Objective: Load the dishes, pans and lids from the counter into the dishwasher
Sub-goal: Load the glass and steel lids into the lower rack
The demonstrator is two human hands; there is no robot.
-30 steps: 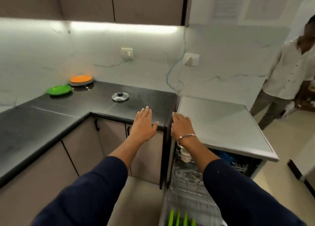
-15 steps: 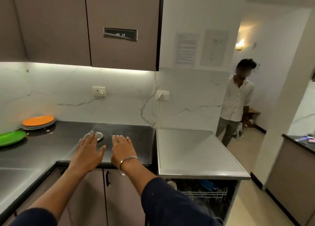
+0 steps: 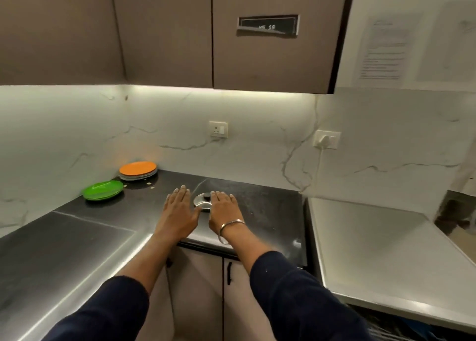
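Observation:
A small steel lid (image 3: 201, 201) with a black knob lies flat on the black counter (image 3: 270, 212). My left hand (image 3: 179, 213) and my right hand (image 3: 223, 212) hover flat, fingers straight, on either side of the lid and partly cover it. Neither hand holds anything. An orange plate (image 3: 138, 168) tops a short stack of plates at the back by the wall. A green plate (image 3: 103, 190) lies just left of that stack. The dishwasher (image 3: 386, 250) stands at the right under its pale top, with only a dark strip of its open inside showing at the bottom right.
Brown wall cupboards (image 3: 270, 57) hang above the counter. Two wall sockets (image 3: 218, 129) sit on the marble backsplash, and a cord hangs from the right one. Base cabinets (image 3: 201, 289) with dark handles are under the counter. A person's legs (image 3: 453, 212) show at the far right.
My view has swung left and upward from the dishwasher to the counter. Both hands have travelled forward over the counter and now flank the steel lid.

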